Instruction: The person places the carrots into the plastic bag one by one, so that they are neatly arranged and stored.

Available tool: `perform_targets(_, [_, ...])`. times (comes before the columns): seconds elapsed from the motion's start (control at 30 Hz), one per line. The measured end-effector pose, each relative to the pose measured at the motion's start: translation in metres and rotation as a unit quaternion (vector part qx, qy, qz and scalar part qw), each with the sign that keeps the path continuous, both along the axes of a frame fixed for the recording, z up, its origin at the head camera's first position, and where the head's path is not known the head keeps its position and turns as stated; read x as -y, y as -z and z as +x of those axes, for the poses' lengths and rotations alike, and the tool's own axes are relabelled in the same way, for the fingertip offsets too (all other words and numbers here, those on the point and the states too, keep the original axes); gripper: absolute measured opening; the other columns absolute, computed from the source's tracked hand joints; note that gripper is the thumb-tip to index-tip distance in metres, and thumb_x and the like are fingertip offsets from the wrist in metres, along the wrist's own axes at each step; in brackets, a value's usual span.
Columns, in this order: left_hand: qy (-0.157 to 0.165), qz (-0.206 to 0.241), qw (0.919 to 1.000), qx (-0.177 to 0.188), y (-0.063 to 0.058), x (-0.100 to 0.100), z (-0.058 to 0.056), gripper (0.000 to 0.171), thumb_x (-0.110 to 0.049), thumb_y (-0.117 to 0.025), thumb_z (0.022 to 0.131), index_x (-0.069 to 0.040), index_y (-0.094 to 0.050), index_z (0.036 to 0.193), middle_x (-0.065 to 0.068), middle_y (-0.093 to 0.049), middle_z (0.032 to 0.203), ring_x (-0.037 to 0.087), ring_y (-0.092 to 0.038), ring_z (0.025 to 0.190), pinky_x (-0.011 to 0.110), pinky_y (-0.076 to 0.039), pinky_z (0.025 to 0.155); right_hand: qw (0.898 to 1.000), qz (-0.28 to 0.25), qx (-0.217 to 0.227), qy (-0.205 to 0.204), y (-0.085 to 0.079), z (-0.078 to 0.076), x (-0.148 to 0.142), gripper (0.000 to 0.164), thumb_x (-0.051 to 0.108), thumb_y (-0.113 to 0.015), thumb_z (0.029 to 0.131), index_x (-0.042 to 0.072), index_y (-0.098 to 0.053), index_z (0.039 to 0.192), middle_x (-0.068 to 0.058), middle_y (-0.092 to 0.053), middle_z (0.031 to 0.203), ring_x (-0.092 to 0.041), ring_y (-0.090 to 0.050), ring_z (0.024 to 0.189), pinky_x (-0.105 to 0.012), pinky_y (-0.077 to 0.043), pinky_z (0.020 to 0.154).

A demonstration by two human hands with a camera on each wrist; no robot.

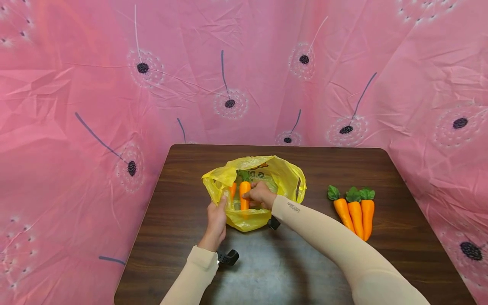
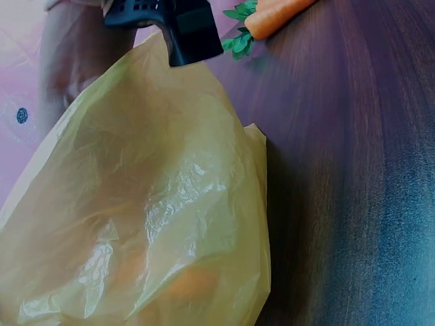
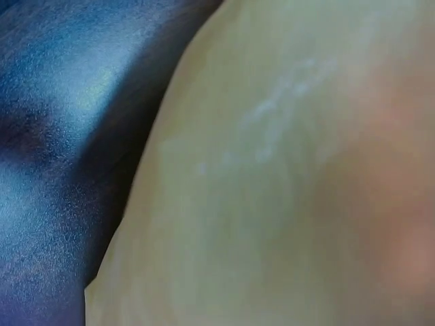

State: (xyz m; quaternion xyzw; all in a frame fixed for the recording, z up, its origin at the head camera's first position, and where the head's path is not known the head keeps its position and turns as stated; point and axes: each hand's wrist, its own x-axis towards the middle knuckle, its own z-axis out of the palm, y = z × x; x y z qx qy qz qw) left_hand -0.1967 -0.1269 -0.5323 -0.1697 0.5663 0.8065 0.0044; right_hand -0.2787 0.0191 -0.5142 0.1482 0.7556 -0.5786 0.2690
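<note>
A yellow plastic bag [image 1: 244, 222] stands with its mouth wide, near the middle of the table. My left hand [image 1: 216, 220] grips the bag's near left rim, thumb on the inner side. Inside the mouth, my right hand [image 1: 260, 195] holds an orange carrot [image 1: 244, 195] upright, its green leaves pointing away from me. Just left of it, part of another carrot [image 1: 233, 190] shows in the bag. In the left wrist view the bag's wall [image 2: 183, 204] covers most of the frame, orange showing faintly through it. The right wrist view is blurred by the bag [image 3: 238, 217].
Several things share the brown wooden table [image 1: 171, 254]: to the right lie three carrots with green leaves [image 1: 355, 216], side by side. A pink flowered cloth [image 1: 259, 84] hangs behind the table and at its sides. Each wrist wears a black camera mount [image 1: 228, 257].
</note>
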Motion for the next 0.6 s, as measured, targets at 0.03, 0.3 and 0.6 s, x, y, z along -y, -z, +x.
perform_targets(0.03, [0.002, -0.003, 1.0, 0.0, -0.0004, 0.0002, 0.0004, 0.043, -0.028, -0.046, 0.097, -0.002, -0.039, 0.132, 0.011, -0.047, 0.128, 0.025, -0.045, 0.118, 0.039, -0.036, 0.098, 1.0, -0.002, 0.0, 0.001, 0.0008, -0.0007, 0.001, 0.057, 0.002, -0.07, 0.079, -0.002, -0.038, 0.126, -0.021, -0.052, 0.11, -0.029, -0.062, 0.087, -0.044, -0.049, 0.078])
perform_targets(0.3, [-0.005, -0.001, 1.0, 0.002, -0.0006, 0.0003, 0.0015, 0.042, -0.026, -0.047, 0.097, -0.001, -0.041, 0.13, 0.013, -0.048, 0.127, 0.028, -0.045, 0.118, 0.04, -0.037, 0.096, 1.0, -0.012, 0.009, 0.001, 0.0059, -0.0037, 0.0044, 0.06, -0.004, -0.067, 0.079, -0.003, -0.036, 0.13, -0.02, -0.047, 0.119, -0.028, -0.061, 0.089, -0.044, -0.049, 0.079])
perform_targets(0.6, [0.004, -0.004, 1.0, 0.005, -0.0012, 0.0011, 0.0015, 0.045, -0.028, -0.045, 0.097, -0.001, -0.038, 0.133, 0.012, -0.046, 0.13, 0.025, -0.045, 0.118, 0.039, -0.036, 0.097, 1.0, -0.015, 0.016, -0.022, 0.007, 0.0, 0.0067, 0.059, -0.008, -0.066, 0.077, -0.005, -0.041, 0.13, -0.021, -0.054, 0.111, -0.03, -0.062, 0.089, -0.043, -0.049, 0.078])
